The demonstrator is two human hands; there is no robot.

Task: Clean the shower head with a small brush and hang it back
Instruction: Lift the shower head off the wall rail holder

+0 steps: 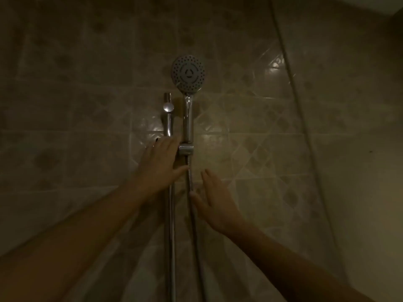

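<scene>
Light very dim; detail on the tiled wall (272, 131) is mostly lost. The left hand (160, 162) covers the rail (167, 123) where the holder (185, 149) joins it. Fingertip contact with the holder cannot be judged. The lower hose (190, 182) fades into shadow.

The shower head (188, 71) sits in the holder, right of the rail. Long axis upright: handle down, round face on top, turned outward toward the camera.

Left hand: fingers straight, spread, gripping nothing. Right hand (214, 203): lower, just right of the hose, flat, holding nothing.
</scene>
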